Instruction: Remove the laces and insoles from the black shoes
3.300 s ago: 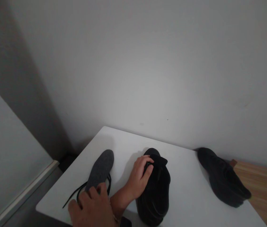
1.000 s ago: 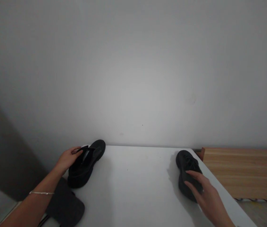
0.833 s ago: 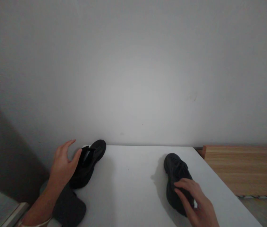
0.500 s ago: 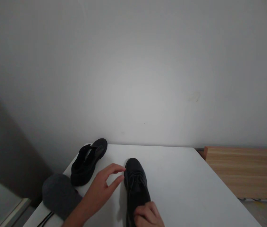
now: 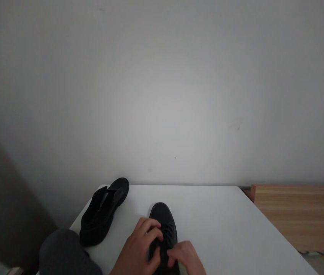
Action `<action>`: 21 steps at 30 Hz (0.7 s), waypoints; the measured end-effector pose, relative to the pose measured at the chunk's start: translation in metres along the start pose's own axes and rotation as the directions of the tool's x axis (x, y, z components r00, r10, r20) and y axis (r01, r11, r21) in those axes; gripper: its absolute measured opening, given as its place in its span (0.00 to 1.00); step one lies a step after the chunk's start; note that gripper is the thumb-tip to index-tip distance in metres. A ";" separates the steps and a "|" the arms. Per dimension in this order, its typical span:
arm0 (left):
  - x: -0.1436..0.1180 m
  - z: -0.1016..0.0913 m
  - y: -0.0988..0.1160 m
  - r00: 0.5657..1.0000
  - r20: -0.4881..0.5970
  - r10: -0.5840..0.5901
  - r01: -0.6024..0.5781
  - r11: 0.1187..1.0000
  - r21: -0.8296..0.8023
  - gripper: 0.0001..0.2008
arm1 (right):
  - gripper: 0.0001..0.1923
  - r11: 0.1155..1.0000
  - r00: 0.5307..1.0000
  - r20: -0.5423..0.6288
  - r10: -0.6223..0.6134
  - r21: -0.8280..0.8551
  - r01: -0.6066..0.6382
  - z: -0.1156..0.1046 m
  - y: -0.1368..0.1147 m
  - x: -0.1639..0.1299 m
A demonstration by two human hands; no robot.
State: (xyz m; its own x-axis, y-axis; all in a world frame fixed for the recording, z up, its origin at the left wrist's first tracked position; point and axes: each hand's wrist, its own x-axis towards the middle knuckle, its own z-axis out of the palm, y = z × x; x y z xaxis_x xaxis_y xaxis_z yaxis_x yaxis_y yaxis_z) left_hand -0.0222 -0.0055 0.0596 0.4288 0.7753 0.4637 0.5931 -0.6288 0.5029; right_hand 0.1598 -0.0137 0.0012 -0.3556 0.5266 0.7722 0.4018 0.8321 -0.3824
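Note:
A black lace-up shoe (image 5: pixel 162 213) stands on the white table, toe toward the wall, its rear cut off by the lower edge of the view. My left hand (image 5: pixel 142 246) lies at its left side, fingers curled over the shoelace (image 5: pixel 167 230) and thumb bent in below them. From the right, my right hand (image 5: pixel 186 256) pinches at the lower lacing with thumb and forefinger. The lace ends between the fingers hardly show against the black upper. A second black shoe (image 5: pixel 100 214) rests farther left, its opening spread.
The white table (image 5: pixel 222 221) reaches back to a pale wall (image 5: pixel 162 95). A dark grey rounded cloth-covered shape (image 5: pixel 64 254) is at the lower left. Beyond the table's right edge is a wood-grain board (image 5: pixel 296 214).
My left hand has moved right onto the lacing, its fingers curling in. My right hand has moved slightly up along the shoe. The view has tilted up a little.

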 end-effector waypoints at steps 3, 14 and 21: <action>0.010 0.008 -0.002 1.000 -0.025 0.016 -0.015 0.999 0.044 0.11 | 0.07 0.978 0.988 0.002 0.155 0.140 -0.154 -0.022 0.011 0.029; 0.034 0.024 -0.034 0.985 -0.172 -0.035 0.018 0.995 -0.101 0.07 | 0.02 0.880 0.940 0.198 0.276 0.342 -0.330 -0.032 0.032 0.058; 0.026 0.014 -0.038 1.000 -0.013 0.006 -0.007 0.992 -0.130 0.18 | 0.15 0.909 0.933 0.251 0.256 0.266 -0.321 -0.033 0.035 0.050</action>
State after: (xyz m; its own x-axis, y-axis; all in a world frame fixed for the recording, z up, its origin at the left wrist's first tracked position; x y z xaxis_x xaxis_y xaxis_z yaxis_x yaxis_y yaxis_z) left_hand -0.0240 0.0391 0.0424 0.4232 0.7708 0.4762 0.4965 -0.6370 0.5897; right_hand 0.1837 0.0358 0.0435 -0.4406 0.7486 0.4955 0.2548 0.6335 -0.7306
